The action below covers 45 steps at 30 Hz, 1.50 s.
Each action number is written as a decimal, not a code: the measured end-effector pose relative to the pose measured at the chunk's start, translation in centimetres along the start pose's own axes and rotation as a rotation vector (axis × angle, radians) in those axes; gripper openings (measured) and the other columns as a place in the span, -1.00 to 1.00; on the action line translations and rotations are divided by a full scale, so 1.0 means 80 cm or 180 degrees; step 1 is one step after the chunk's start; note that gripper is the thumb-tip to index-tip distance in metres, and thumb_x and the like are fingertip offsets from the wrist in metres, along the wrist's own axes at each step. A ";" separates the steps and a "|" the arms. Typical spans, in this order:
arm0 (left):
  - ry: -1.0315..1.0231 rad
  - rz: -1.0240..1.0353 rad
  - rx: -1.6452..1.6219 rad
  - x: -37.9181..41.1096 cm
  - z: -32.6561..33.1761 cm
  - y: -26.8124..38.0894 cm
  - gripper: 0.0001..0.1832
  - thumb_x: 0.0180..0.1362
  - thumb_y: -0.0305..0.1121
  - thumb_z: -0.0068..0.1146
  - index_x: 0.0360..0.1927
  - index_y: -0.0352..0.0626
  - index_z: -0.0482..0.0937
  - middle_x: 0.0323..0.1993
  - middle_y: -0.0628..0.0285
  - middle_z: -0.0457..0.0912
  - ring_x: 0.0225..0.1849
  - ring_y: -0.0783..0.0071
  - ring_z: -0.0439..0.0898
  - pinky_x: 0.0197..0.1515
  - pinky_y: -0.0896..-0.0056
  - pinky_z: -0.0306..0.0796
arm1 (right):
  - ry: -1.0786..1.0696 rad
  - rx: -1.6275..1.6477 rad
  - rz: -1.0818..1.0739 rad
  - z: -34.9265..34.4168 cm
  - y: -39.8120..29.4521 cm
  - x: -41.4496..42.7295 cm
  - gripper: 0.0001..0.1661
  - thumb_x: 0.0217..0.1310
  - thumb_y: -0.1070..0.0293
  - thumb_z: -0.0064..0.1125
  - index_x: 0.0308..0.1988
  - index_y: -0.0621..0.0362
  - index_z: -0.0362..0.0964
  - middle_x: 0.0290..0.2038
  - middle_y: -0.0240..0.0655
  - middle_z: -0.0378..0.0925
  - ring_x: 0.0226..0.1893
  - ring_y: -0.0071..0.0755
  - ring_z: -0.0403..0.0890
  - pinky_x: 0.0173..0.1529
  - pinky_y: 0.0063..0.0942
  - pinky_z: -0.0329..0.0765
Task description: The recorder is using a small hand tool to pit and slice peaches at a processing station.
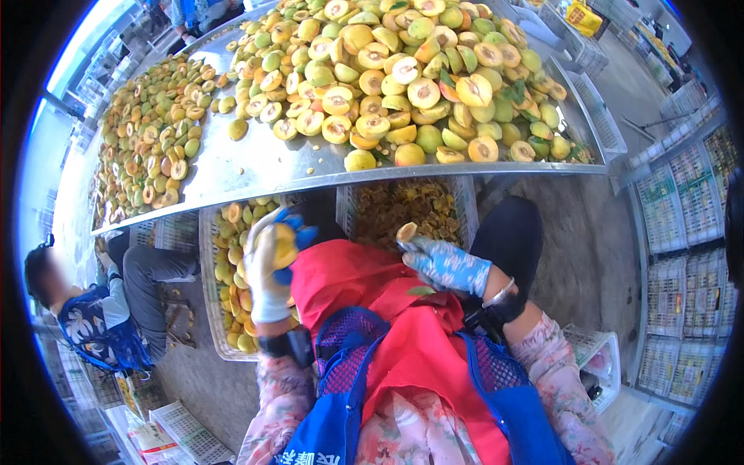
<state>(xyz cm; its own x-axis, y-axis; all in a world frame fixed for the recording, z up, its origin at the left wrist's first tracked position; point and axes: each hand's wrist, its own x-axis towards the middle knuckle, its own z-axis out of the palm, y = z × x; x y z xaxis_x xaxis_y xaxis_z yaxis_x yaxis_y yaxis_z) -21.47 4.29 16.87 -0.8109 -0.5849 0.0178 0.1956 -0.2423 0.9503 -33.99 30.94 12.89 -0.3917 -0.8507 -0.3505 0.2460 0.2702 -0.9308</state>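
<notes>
My left hand (pixel 268 273), in a white and blue glove blurred by motion, grips a yellow stone-fruit piece (pixel 284 245). It is above the right edge of a white plastic crate (pixel 210 325) full of halved fruit. My right hand (pixel 444 264) wears a blue patterned glove. Between its thumb and fingers is a small brown and yellow piece (pixel 407 232), fruit or pit; I cannot tell which. Below that hand, a green leaf (pixel 421 290) lies on my red apron (pixel 349 270). Another crate (pixel 469 200), holding brown fruit scraps (pixel 407 212), stands between my knees.
A metal table (pixel 232 165) in front bears a large heap of halved stone fruit (pixel 372 87) and a smaller heap (pixel 151 133) at left. A seated person (pixel 93 314) is to my left. Stacked plastic crates (pixel 686 267) line the right side. A white basket (pixel 607 372) stands behind my right elbow.
</notes>
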 end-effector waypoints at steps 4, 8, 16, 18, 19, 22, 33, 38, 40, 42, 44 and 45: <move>0.0621 0.0227 0.2394 -0.021 -0.113 0.011 -0.61 0.19 -0.37 0.14 0.06 -0.32 0.49 -0.09 0.10 0.57 -0.07 0.39 0.55 0.05 0.41 0.41 | 0.0125 -0.2492 0.0414 -0.027 0.039 0.002 -0.53 0.30 0.08 -0.04 -0.02 0.24 0.42 -0.23 0.08 0.57 -0.17 0.06 0.59 -0.02 -0.15 0.46; 0.0674 0.1012 0.2971 0.031 -0.086 -0.005 -0.52 0.12 -0.32 0.26 0.08 -0.32 0.48 -0.10 0.06 0.61 -0.06 0.30 0.57 0.06 0.36 0.40 | 0.0119 -0.2330 0.0329 -0.015 0.008 0.009 -0.47 0.28 -0.02 -0.01 -0.13 0.28 0.49 -0.31 0.12 0.57 -0.21 0.12 0.59 -0.12 -0.14 0.47; -0.0920 0.1595 0.3669 0.204 0.113 -0.071 -0.40 0.03 -0.07 0.27 0.13 -0.10 0.45 -0.03 -0.03 0.54 0.00 0.06 0.53 0.02 0.20 0.40 | 0.0662 -0.2010 -0.0070 -0.010 0.002 0.002 -0.44 0.27 -0.02 0.03 -0.05 0.30 0.42 -0.14 0.16 0.53 -0.03 0.24 0.50 0.02 -0.08 0.43; -0.1062 0.2228 0.3897 0.228 0.128 -0.081 -0.39 0.02 -0.06 0.28 0.13 -0.09 0.45 -0.05 -0.01 0.54 -0.03 0.06 0.53 0.02 0.19 0.39 | 0.0828 -0.2005 -0.0176 -0.010 0.009 -0.001 -0.49 0.27 0.02 0.06 -0.07 0.29 0.42 -0.20 0.10 0.57 -0.16 0.15 0.59 -0.09 -0.14 0.50; -0.1339 0.1644 0.4047 0.237 0.131 -0.082 -0.36 -0.01 -0.06 0.30 0.14 -0.10 0.43 -0.05 0.00 0.52 -0.01 0.06 0.51 0.05 0.19 0.38 | 0.0843 -0.2011 -0.0188 -0.011 0.010 -0.004 -0.49 0.27 0.02 0.06 -0.07 0.29 0.42 -0.20 0.10 0.57 -0.16 0.15 0.59 -0.09 -0.14 0.50; -0.1688 0.1242 0.3978 0.238 0.134 -0.073 -0.30 -0.07 -0.09 0.34 0.17 -0.11 0.41 0.00 0.01 0.48 0.05 0.06 0.46 0.11 0.18 0.34 | 0.0938 -0.1735 -0.0276 -0.018 0.007 -0.009 -0.55 0.27 0.06 0.09 -0.09 0.24 0.42 -0.40 -0.11 0.58 -0.44 -0.19 0.63 -0.35 -0.33 0.52; -0.2668 0.1335 0.2538 0.077 0.144 0.006 -0.10 -0.18 -0.27 0.48 0.28 -0.15 0.28 0.11 0.11 0.42 0.12 0.16 0.41 0.21 0.27 0.27 | 0.1774 0.0280 -0.0913 -0.018 -0.078 0.035 -0.56 0.24 0.36 0.19 0.09 0.23 0.37 -0.13 -0.29 0.55 -0.13 -0.50 0.51 -0.02 -0.46 0.49; -0.1507 -0.0511 0.0080 0.022 0.140 -0.043 -0.50 0.27 -0.23 0.10 0.23 -0.16 0.35 0.00 0.28 0.46 -0.12 0.61 0.44 -0.05 0.53 0.38 | 0.1635 0.0967 -0.0639 0.012 -0.077 0.027 -0.62 0.21 0.46 0.18 0.04 0.25 0.41 -0.13 -0.29 0.56 -0.18 -0.47 0.54 -0.11 -0.48 0.54; -0.1234 -0.0845 0.0133 0.018 0.142 -0.057 -0.57 0.30 -0.25 0.04 0.20 -0.17 0.38 -0.04 0.28 0.48 -0.19 0.66 0.45 -0.14 0.59 0.40 | 0.1965 0.0098 -0.0885 0.011 -0.059 0.033 -0.65 0.15 0.39 0.22 -0.04 0.20 0.45 -0.25 -0.26 0.57 -0.27 -0.35 0.57 -0.15 -0.43 0.53; -0.0951 -0.0429 0.0423 0.011 0.148 -0.067 -0.66 0.33 -0.30 -0.02 0.13 -0.18 0.42 -0.19 0.31 0.54 -0.36 0.71 0.44 -0.31 0.63 0.39 | 0.2276 -0.0794 -0.1123 0.012 -0.054 0.032 -0.68 0.04 0.35 0.25 -0.15 0.16 0.49 -0.35 -0.15 0.58 -0.34 -0.11 0.60 -0.17 -0.30 0.50; -0.0931 -0.0110 0.0865 0.008 0.151 -0.068 -0.67 0.33 -0.31 -0.03 0.12 -0.18 0.43 -0.26 0.31 0.54 -0.40 0.71 0.44 -0.35 0.63 0.38 | 0.2359 -0.0942 -0.1075 0.012 -0.049 0.034 -0.70 0.05 0.35 0.24 -0.16 0.17 0.49 -0.35 -0.15 0.58 -0.33 -0.10 0.60 -0.17 -0.31 0.50; -0.0909 0.0219 0.1308 0.007 0.152 -0.068 -0.69 0.33 -0.32 -0.04 0.10 -0.19 0.44 -0.33 0.31 0.55 -0.44 0.70 0.43 -0.38 0.62 0.37 | 0.2443 -0.1089 -0.1034 0.012 -0.046 0.036 -0.73 0.06 0.35 0.23 -0.18 0.17 0.49 -0.35 -0.15 0.58 -0.32 -0.10 0.60 -0.18 -0.31 0.50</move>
<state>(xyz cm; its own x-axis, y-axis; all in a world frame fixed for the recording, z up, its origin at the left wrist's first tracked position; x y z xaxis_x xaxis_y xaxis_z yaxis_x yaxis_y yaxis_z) -29.67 14.71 15.51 -0.9335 -0.3398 0.1144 0.0672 0.1478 0.9867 -35.16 27.11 15.39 -0.9104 -0.4066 0.0768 -0.2094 0.2926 -0.9330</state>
